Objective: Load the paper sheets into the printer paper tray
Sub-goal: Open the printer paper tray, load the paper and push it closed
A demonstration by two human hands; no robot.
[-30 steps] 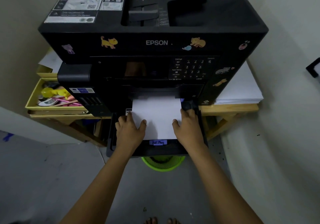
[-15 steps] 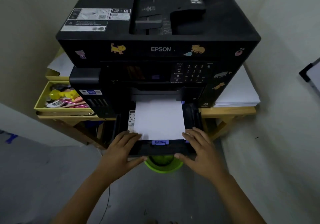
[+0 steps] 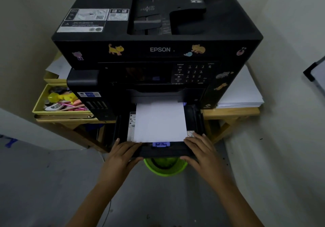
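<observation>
One black Epson multifunction printer (image 3: 158, 51) sits on one light wooden table (image 3: 230, 111). One black pull-out paper tray (image 3: 195, 119) sticks out of the printer's front at 6 o'clock of the body, partly extended. One stack of white paper sheets (image 3: 160, 121) lies flat inside the tray, far edge tucked under the printer, near edge against one blue-purple plastic paper guide (image 3: 161, 144).

Two hands in view. Left hand (image 3: 121, 156) is on the tray's front-left corner: fingers lie over the top of the front lip, thumb runs under the front edge, so it grips the tray front. Right hand (image 3: 202, 153) mirrors it on the front-right corner: fingers over the lip, thumb under the front edge, gripping the tray. Neither hand touches the paper.

Stickers on the printer front: six cartoon animal stickers countable, e.g. one yellow cat sticker (image 3: 116, 49) left of the logo; the rest are too small to identify. Two white label patches (image 3: 93, 20) on the top lid at 10 o'clock.

At 9 o'clock of the printer: one yellow open box of stationery (image 3: 39, 107), contents too jumbled to count. At 3 o'clock: one spare white paper stack (image 3: 241, 93) on the table. Directly below the tray on the floor: one lime-green round plastic bin (image 3: 165, 167).
</observation>
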